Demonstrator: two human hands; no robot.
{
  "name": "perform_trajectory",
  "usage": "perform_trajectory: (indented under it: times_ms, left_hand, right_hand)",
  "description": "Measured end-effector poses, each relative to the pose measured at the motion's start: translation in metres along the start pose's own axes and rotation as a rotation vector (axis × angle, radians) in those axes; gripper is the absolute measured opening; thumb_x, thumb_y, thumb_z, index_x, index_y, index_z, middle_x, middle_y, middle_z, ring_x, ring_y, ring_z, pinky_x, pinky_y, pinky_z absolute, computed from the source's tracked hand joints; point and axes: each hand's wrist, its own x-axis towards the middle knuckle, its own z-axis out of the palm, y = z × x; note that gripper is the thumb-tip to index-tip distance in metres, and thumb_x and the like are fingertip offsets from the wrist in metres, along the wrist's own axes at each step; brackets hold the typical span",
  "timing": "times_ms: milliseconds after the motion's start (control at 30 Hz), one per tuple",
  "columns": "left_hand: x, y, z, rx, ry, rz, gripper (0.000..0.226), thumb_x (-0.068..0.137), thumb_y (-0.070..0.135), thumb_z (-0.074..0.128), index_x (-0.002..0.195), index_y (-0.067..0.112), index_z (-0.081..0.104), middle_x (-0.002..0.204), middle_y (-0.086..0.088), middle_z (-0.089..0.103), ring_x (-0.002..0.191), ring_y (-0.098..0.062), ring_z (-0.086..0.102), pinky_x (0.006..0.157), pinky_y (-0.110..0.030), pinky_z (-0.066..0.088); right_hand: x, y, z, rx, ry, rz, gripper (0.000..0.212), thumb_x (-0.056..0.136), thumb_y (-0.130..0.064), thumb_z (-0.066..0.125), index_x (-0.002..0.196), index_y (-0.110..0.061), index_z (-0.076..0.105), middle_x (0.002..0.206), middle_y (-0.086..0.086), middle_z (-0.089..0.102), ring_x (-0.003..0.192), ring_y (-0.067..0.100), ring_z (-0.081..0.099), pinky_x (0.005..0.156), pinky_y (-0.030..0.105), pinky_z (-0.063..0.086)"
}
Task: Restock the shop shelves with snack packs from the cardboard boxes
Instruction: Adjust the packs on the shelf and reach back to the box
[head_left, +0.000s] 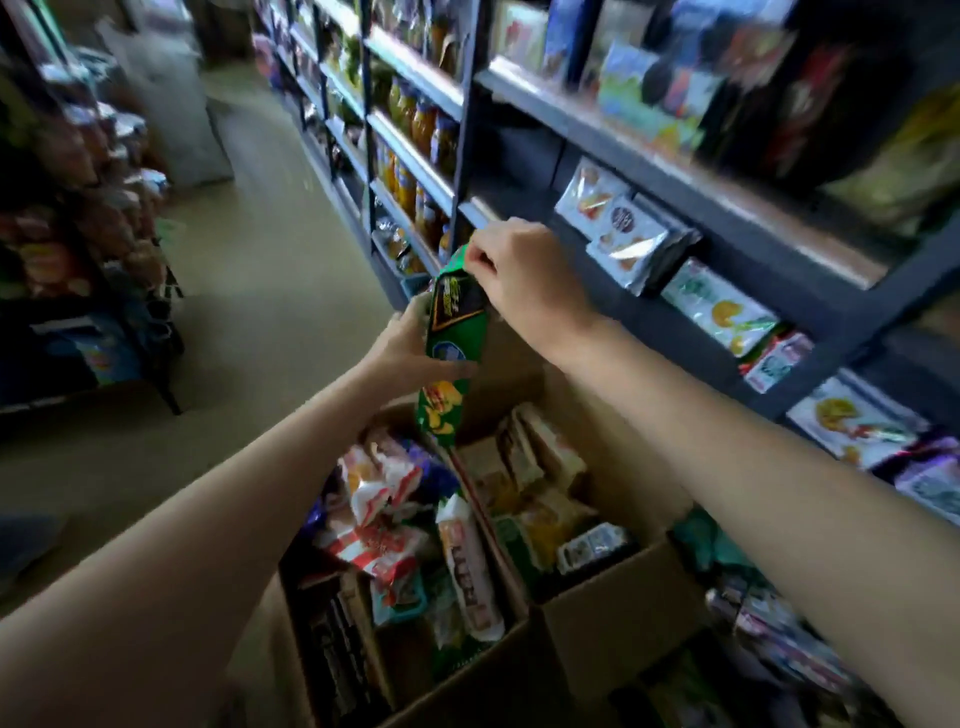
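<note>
Gripping green snack pack (451, 338), left hand (402, 345) mid-pack, right hand (522, 270) topmost

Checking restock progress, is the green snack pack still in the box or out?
Out. Both hands hold the green snack pack upright above the open cardboard box, not yet on a shelf.

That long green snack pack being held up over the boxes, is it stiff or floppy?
Probably fairly floppy: the long green foil snack pack hangs from the right hand pinching its top, the left hand steadying its middle. Likely light, and perhaps slippery, being glossy.
</note>
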Motion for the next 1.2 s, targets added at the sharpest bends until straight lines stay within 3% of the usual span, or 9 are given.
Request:
perform_trajectory:
  times_ms: [133,200,333,433,533,600,867,1000,1200]
  left_hand:
    - [0.004,0.114,0.019,-0.02,0.153,0.222,0.062,0.071,0.02,0.078,0.123,0.015,0.046,0.111,0.002,0.058,0.097,-0.011,0.055,0.08,-0.027,0.046]
    - [0.003,0.158,0.033,-0.048,0.149,0.313,0.047,0.073,0.019,0.074,0.114,0.015,0.051,0.108,-0.001,0.063,0.096,-0.015,0.059,0.082,-0.034,0.051]
    - [-0.01,0.236,0.068,-0.387,-0.062,0.267,0.017,0.087,0.017,0.063,0.1,0.014,0.053,0.087,-0.001,0.061,0.061,0.002,0.061,0.055,-0.017,0.05]
    - [-0.024,0.281,0.1,-0.546,-0.283,0.214,0.007,0.089,0.017,0.059,0.096,0.016,0.057,0.089,-0.002,0.062,0.071,-0.009,0.059,0.068,-0.025,0.049]
    - [-0.046,0.328,0.135,-0.598,-0.375,0.293,0.009,0.087,0.016,0.061,0.095,0.013,0.06,0.085,-0.007,0.065,0.064,-0.015,0.061,0.057,-0.023,0.052]
    - [-0.069,0.36,0.165,-0.589,-0.415,0.335,0.014,0.084,0.019,0.064,0.097,0.013,0.061,0.093,-0.009,0.064,0.072,-0.02,0.061,0.061,-0.026,0.05]
    - [-0.147,0.438,0.241,-0.613,-0.702,0.513,0.013,0.089,0.008,0.054,0.089,0.019,0.061,0.08,0.002,0.065,0.072,-0.012,0.059,0.066,-0.026,0.044]
    - [-0.174,0.473,0.263,-0.555,-0.847,0.667,0.016,0.088,0.006,0.054,0.094,0.017,0.063,0.084,0.006,0.07,0.08,-0.01,0.063,0.076,-0.029,0.047]
    - [-0.18,0.517,0.278,-0.633,-0.689,0.72,0.009,0.091,0.017,0.057,0.097,0.022,0.061,0.099,0.001,0.063,0.096,-0.011,0.059,0.083,-0.028,0.043]
  right_hand:
    - [0.021,0.009,-0.103,-0.131,0.154,0.011,0.013,0.086,-0.002,0.055,0.083,0.003,0.067,0.083,0.016,0.067,0.081,0.029,0.06,0.075,0.04,0.047]
    - [0.019,0.016,-0.153,-0.056,0.169,0.078,0.014,0.086,-0.005,0.059,0.094,0.0,0.069,0.093,0.011,0.069,0.086,0.021,0.062,0.078,0.028,0.048]
    - [-0.024,0.035,-0.249,0.119,0.374,0.235,0.024,0.088,-0.006,0.059,0.111,-0.005,0.063,0.104,0.004,0.067,0.09,0.015,0.065,0.078,0.022,0.052]
    - [-0.081,0.066,-0.301,-0.072,0.322,0.501,0.028,0.089,-0.021,0.061,0.113,-0.008,0.06,0.113,0.007,0.064,0.1,0.021,0.062,0.078,0.029,0.047]
    - [-0.138,0.081,-0.331,-0.14,0.089,0.734,0.07,0.079,-0.047,0.068,0.134,-0.014,0.042,0.135,0.005,0.046,0.121,0.021,0.047,0.085,0.026,0.037]
    - [-0.171,0.082,-0.346,-0.142,0.121,0.763,0.082,0.073,-0.052,0.072,0.137,-0.018,0.035,0.138,0.003,0.043,0.125,0.02,0.044,0.092,0.028,0.037]
    - [-0.263,0.098,-0.439,-0.125,0.303,0.91,0.082,0.078,-0.045,0.071,0.141,-0.01,0.034,0.143,0.005,0.043,0.128,0.021,0.043,0.098,0.03,0.037]
    - [-0.295,0.107,-0.475,0.065,0.444,0.934,0.058,0.069,-0.031,0.081,0.117,-0.011,0.055,0.115,0.002,0.064,0.109,0.019,0.059,0.091,0.033,0.048]
    - [-0.314,0.096,-0.552,-0.173,0.809,0.812,0.044,0.076,-0.025,0.076,0.109,-0.014,0.05,0.098,-0.005,0.058,0.091,0.012,0.055,0.072,0.021,0.038]
